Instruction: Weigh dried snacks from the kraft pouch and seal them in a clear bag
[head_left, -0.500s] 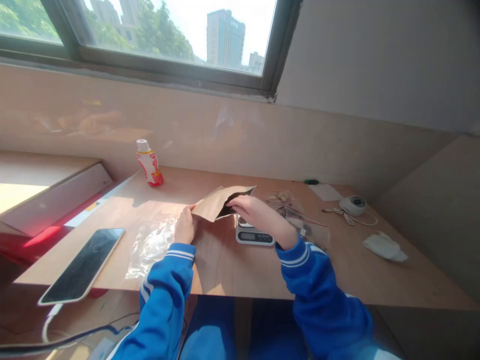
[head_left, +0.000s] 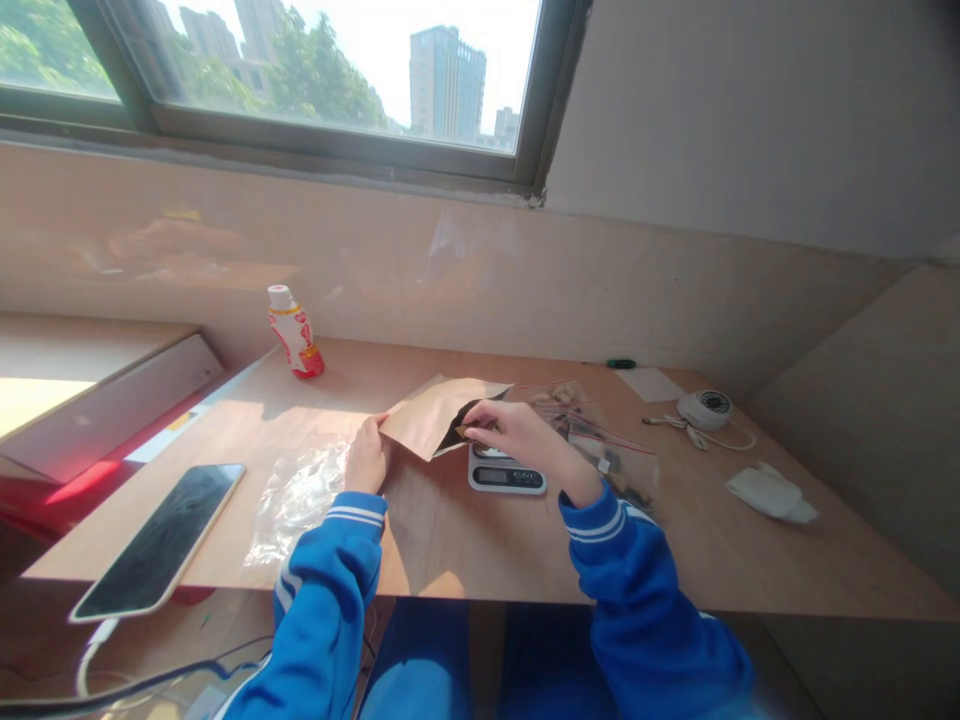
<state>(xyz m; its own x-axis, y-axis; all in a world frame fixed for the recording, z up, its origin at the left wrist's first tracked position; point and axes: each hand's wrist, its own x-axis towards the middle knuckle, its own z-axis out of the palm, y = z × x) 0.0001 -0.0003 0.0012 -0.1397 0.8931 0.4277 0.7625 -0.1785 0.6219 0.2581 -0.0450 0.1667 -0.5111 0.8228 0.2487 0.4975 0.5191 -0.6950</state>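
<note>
A brown kraft paper bag (head_left: 431, 412) is tilted above the table with its dark mouth turned right. My left hand (head_left: 367, 455) grips the bag's closed end at the left. At the mouth, my right hand (head_left: 510, 432) has its fingers pinched on a small brownish piece, too small to name. Under the right hand and the bag's edge sits a small white digital scale (head_left: 508, 478); its weighing plate is mostly hidden. Flat beside my left forearm lies a clear plastic bag (head_left: 296, 495).
Zip bags with small pieces (head_left: 566, 400) lie behind my right wrist. Farther right are a white dome camera (head_left: 705, 408) with its cable, a white crumpled packet (head_left: 771, 493) and a green-handled tool (head_left: 621, 364). A bottle (head_left: 297, 335) and a phone (head_left: 161, 540) stand and lie at left.
My right hand has drawn back slightly from the bag's mouth, and a small brownish piece now shows at its fingertips. My left hand keeps its grip on the bag.
</note>
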